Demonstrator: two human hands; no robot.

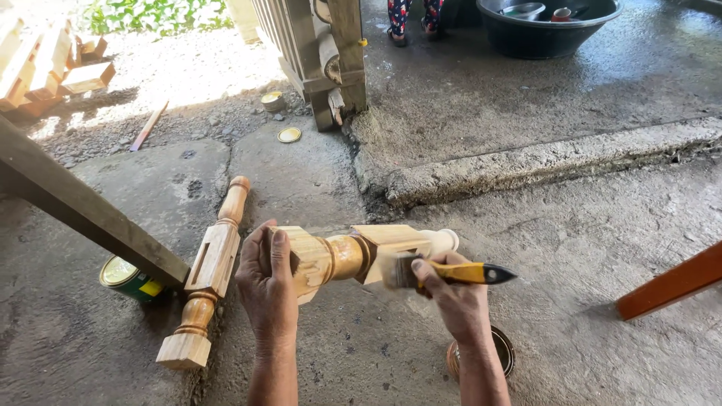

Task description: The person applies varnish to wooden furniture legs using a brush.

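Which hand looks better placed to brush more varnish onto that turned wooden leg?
The right hand, probably. It already grips the yellow-handled paintbrush, whose bristles lie against the square end of the turned wooden leg. The left hand is wrapped around the leg's other end, holding it up off the concrete floor.

Daylight, bright overall. Far left gravel (188, 75) overexposed — detail washed out. Near concrete floor (587, 248) in open shade, evenly lit, soft shadows. Wet sheen far right. Focus sharp throughout — slight wide-angle stretch at edges.
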